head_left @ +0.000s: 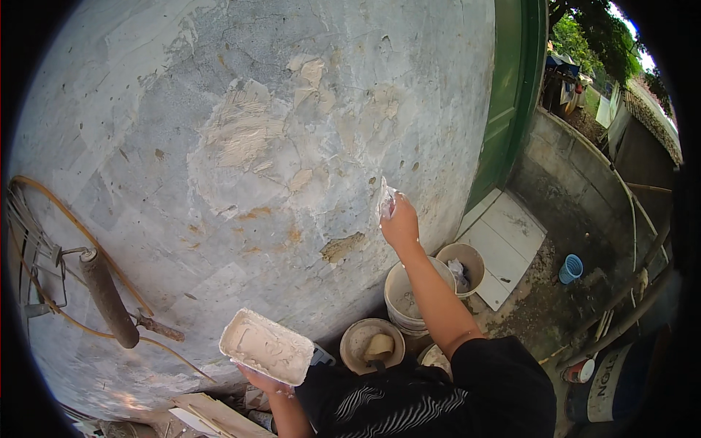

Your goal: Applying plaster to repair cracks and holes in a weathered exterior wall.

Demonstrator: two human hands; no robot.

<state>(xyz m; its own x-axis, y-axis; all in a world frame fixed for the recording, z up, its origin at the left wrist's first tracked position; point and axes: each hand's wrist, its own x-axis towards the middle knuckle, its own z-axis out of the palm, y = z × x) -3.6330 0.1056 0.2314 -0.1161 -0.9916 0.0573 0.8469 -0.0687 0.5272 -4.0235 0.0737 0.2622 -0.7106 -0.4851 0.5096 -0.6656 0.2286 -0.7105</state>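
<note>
My right hand is raised to the grey wall, fingers closed round a putty knife whose blade is smeared with pale filler. The blade is at the wall surface; whether it touches I cannot tell. Low on the left, my left hand grips a rectangular tub from below. Beige filler fills much of the tub, its surface marked with curved strokes. A rough beige patch covers part of the wall. A chipped hole shows between the tub and my right hand.
A paint roller and an orange hose are at the left. Buckets stand below my right arm, one holding a tool. Beyond are a green door, white tiles, a blue basket and a drum.
</note>
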